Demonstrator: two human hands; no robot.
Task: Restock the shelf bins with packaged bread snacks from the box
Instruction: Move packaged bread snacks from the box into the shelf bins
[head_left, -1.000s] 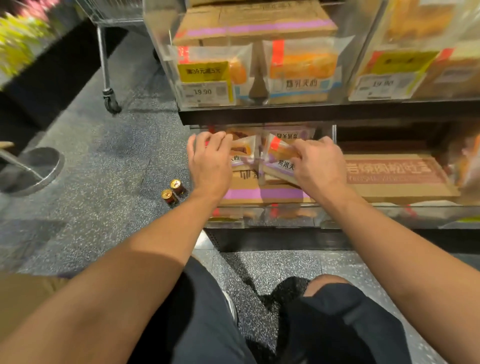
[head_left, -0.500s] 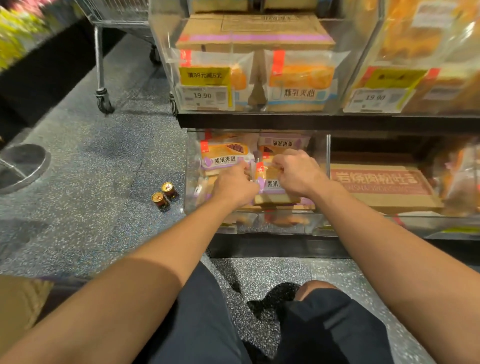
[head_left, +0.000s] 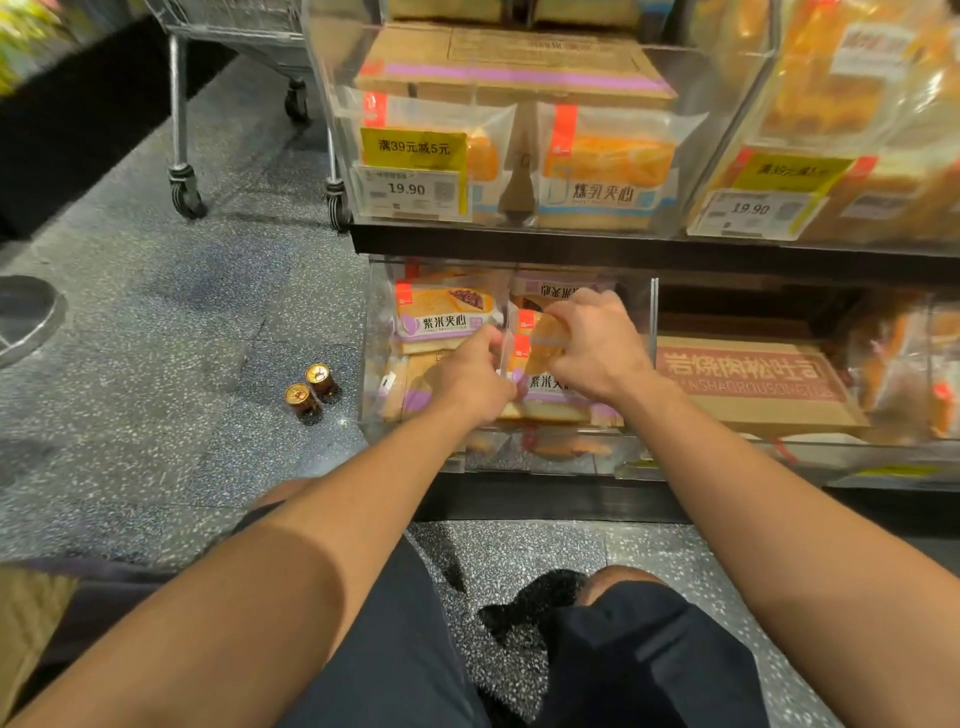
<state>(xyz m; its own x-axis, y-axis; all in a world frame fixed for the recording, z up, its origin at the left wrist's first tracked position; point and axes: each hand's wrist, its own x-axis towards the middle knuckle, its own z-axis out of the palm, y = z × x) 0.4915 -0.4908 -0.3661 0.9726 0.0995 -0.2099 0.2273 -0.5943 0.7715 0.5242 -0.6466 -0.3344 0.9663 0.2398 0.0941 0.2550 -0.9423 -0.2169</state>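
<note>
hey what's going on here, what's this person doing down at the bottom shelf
A person crouches at a store shelf, both hands inside the clear plastic lower bin. The left hand and right hand each have a grip on purple-labelled packaged bread snacks, setting them in front of another pack already standing there. Two small brown jars sit on the floor nearby.

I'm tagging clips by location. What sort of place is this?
Most likely a supermarket aisle: clear shelf bins of packaged bread snacks, a price tag reading 19.90, and a wheeled trolley alongside.
</note>
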